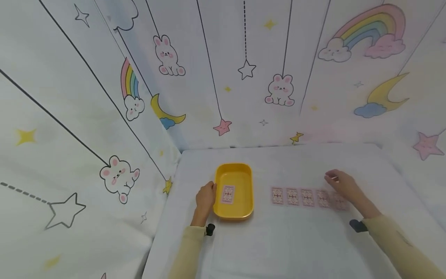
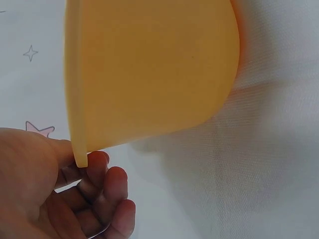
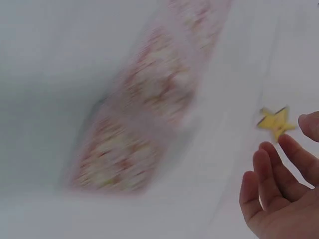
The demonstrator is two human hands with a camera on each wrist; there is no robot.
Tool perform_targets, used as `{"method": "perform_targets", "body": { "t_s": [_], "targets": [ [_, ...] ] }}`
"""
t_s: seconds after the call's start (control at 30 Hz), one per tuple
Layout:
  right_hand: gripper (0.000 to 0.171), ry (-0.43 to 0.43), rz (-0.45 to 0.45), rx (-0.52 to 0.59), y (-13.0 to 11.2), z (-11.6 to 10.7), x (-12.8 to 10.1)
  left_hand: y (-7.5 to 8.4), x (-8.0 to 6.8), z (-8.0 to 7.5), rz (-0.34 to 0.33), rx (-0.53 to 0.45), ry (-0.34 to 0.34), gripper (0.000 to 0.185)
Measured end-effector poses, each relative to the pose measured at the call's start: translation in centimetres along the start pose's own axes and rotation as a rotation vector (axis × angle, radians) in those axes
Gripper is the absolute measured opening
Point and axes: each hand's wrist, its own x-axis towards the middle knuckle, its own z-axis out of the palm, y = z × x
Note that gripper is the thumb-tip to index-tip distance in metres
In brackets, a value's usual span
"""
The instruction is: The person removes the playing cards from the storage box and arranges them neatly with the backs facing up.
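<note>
A yellow plastic tray (image 1: 248, 186) stands on the left part of the table, with one patterned playing card (image 1: 228, 194) lying face down in it. My left hand (image 1: 206, 197) pinches the tray's left rim between thumb and fingers, which the left wrist view shows close up on the tray wall (image 2: 154, 69). To the right, several face-down cards (image 1: 292, 197) lie in a row. My right hand (image 1: 343, 186) hovers over the right end of that row, its fingers (image 3: 264, 174) loosely bent and holding nothing. Motion blurs the cards (image 3: 119, 149) in the right wrist view.
A white cloth covers the table (image 1: 271, 244). Behind it and to the left hang white sheets (image 1: 195, 97) printed with bunnies, stars and rainbows. Dark straps (image 1: 210, 229) sit at both wrists.
</note>
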Motion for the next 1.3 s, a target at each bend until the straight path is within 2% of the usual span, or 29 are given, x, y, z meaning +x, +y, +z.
{"method": "perform_targets", "body": {
  "t_s": [0.2,0.37,0.5,0.67,0.83,1.07,1.17,1.3],
  "targets": [
    [0.049,-0.028,-0.047,0.028,-7.4,1.5,3.5,0.0,0.1,-0.4,0.02,-0.001,0.001,0.025],
    [0.048,-0.075,-0.117,0.074,-13.9,4.5,6.6,-0.1,0.0,-0.6,0.002,-0.013,-0.012,0.025],
    [0.047,-0.159,-0.168,0.104,-19.0,7.7,8.7,-0.2,0.2,-0.4,-0.007,-0.006,-0.009,0.026],
    [0.051,-0.309,-0.206,0.052,-23.9,12.2,10.4,-0.3,0.5,0.0,-0.011,-0.003,-0.011,0.027],
    [0.055,-0.426,-0.214,-0.093,-26.5,16.5,10.9,-0.5,0.6,0.3,-0.007,0.004,-0.011,0.027],
    [0.056,-0.513,-0.275,-0.427,-27.8,20.6,10.5,-0.3,0.2,0.2,-0.007,0.002,0.0,0.028],
    [0.062,-0.539,-0.246,-0.491,-28.2,21.4,10.2,-0.3,0.2,0.2,-0.012,0.002,-0.002,0.028],
    [0.072,-0.542,-0.209,-0.497,-28.9,21.5,9.5,-0.2,0.4,0.1,-0.023,0.013,-0.009,0.028]
  ]
}}
